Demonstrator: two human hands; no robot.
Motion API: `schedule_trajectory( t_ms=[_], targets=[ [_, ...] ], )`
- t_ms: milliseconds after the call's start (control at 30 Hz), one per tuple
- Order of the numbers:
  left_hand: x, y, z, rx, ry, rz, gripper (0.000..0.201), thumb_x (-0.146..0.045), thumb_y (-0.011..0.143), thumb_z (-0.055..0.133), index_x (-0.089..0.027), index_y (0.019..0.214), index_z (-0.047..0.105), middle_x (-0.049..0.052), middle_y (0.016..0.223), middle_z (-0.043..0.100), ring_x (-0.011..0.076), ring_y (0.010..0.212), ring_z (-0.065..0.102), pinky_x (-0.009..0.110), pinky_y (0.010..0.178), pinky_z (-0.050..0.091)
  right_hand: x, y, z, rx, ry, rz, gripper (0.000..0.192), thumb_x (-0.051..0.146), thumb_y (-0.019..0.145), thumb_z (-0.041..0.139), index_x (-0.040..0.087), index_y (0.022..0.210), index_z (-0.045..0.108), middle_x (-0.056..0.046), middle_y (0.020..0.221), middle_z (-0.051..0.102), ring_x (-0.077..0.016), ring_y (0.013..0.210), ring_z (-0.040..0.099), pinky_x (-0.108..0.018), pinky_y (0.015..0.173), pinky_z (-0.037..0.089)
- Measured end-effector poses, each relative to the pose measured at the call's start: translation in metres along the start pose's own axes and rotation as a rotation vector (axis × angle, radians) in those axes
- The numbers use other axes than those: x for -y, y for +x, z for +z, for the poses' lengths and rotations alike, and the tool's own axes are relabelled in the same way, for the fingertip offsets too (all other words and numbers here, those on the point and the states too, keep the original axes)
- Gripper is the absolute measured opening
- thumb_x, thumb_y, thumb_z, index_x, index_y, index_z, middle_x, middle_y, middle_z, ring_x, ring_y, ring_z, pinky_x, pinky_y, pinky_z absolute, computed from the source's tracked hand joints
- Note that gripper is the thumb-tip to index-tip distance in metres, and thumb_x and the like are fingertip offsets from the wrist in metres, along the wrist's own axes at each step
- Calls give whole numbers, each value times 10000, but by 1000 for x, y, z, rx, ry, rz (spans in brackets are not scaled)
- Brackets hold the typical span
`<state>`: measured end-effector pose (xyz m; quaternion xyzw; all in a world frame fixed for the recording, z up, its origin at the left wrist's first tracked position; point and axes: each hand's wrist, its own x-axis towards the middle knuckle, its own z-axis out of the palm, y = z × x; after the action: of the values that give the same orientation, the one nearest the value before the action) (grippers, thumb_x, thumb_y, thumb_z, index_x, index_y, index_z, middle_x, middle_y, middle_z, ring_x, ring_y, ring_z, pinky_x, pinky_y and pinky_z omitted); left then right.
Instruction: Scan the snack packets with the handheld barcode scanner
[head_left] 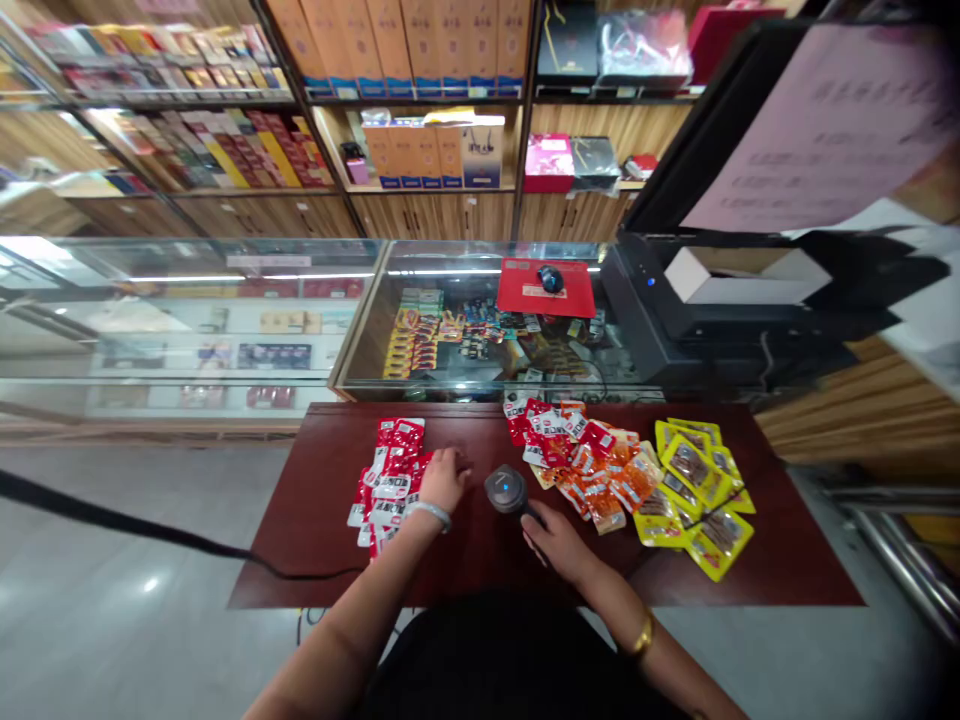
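My left hand (444,480) rests palm down at the right edge of a stack of red and white snack packets (390,475) on the dark red table (315,520), touching them. A dark handheld scanner (507,490) with a small blue light is gripped by my right hand (556,540), its head pointing away from me. A loose heap of red and orange packets (581,455) lies just right of the scanner. Further right sits a pile of yellow packets (694,490).
A glass display counter (360,330) full of small goods stands behind the table. On it are a red mouse pad with a mouse (547,285) and a black register (720,300). Shelves of boxes (420,150) line the back wall. A black cable (150,530) crosses the floor.
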<state>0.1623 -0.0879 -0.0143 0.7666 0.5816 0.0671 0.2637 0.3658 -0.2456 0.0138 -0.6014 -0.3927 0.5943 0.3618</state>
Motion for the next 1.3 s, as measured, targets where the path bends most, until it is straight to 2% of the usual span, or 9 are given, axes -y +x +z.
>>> schedule_trajectory(
  t_ms=[133, 267, 433, 533, 667, 833, 1100, 1167, 1300],
  targets=[
    [-64, 22, 46, 192, -174, 112, 192, -183, 831, 618, -176, 1019, 662, 82, 1020, 662, 184, 952, 618, 291, 897, 462, -12, -11, -20, -80, 160, 32, 537, 696, 859, 527, 208, 1077, 578, 65, 566, 470, -106, 434, 396, -223, 411, 309],
    [-118, 44, 79, 276, -203, 47, 274, -293, 838, 656, -155, 1074, 654, 110, 1021, 678, 193, 932, 637, 286, 857, 461, -19, -24, -47, -228, 290, 78, 541, 746, 812, 543, 224, 952, 534, 72, 563, 460, -99, 436, 403, -217, 410, 314],
    [-165, 65, 98, 269, -80, -81, 605, -502, 743, 738, -105, 1165, 563, 222, 1186, 626, 288, 1066, 630, 342, 879, 454, -25, -41, -78, -316, 346, 139, 587, 811, 749, 546, 233, 756, 441, 73, 531, 462, -79, 387, 363, -219, 384, 288],
    [-176, 73, 101, 241, -13, -96, 524, -443, 768, 727, -109, 1136, 561, 231, 1186, 624, 303, 1084, 627, 352, 878, 452, -30, -46, -90, -342, 384, 152, 598, 820, 725, 560, 234, 774, 453, 81, 514, 450, -79, 371, 350, -219, 377, 281],
    [-164, 77, 107, 242, -122, -75, 268, -357, 824, 680, -155, 980, 599, 149, 997, 697, 255, 952, 664, 322, 811, 464, -34, -47, -95, -349, 416, 154, 586, 801, 725, 579, 233, 820, 472, 89, 510, 444, -79, 372, 353, -212, 379, 282],
    [-121, 71, 112, 196, -589, -196, 167, -254, 798, 711, -190, 904, 598, 58, 863, 714, 165, 764, 659, 259, 707, 477, -32, -45, -91, -332, 384, 176, 607, 818, 696, 584, 228, 761, 459, 79, 510, 466, -75, 377, 370, -204, 374, 287],
    [-61, 38, 68, 119, -1245, -386, 184, -239, 753, 740, -185, 879, 617, -8, 686, 650, 114, 603, 589, 216, 587, 447, -21, -17, -53, -177, 302, 117, 531, 746, 763, 599, 227, 859, 540, 76, 539, 464, -91, 411, 406, -196, 379, 303],
    [-49, 26, 52, 215, -1399, -457, 218, -227, 769, 715, -181, 962, 624, -53, 609, 567, 61, 453, 448, 181, 469, 337, -17, -8, -41, -122, 265, 88, 507, 718, 801, 584, 223, 904, 559, 80, 542, 460, -86, 406, 387, -193, 378, 298],
    [-28, -2, 26, 599, -1787, -615, 222, -170, 802, 641, -189, 1018, 593, -114, 526, 345, 34, 361, 207, 170, 402, 137, -4, 4, -21, -18, 210, 40, 480, 674, 843, 578, 215, 980, 587, 78, 560, 463, -83, 421, 383, -194, 392, 296]
  ],
)
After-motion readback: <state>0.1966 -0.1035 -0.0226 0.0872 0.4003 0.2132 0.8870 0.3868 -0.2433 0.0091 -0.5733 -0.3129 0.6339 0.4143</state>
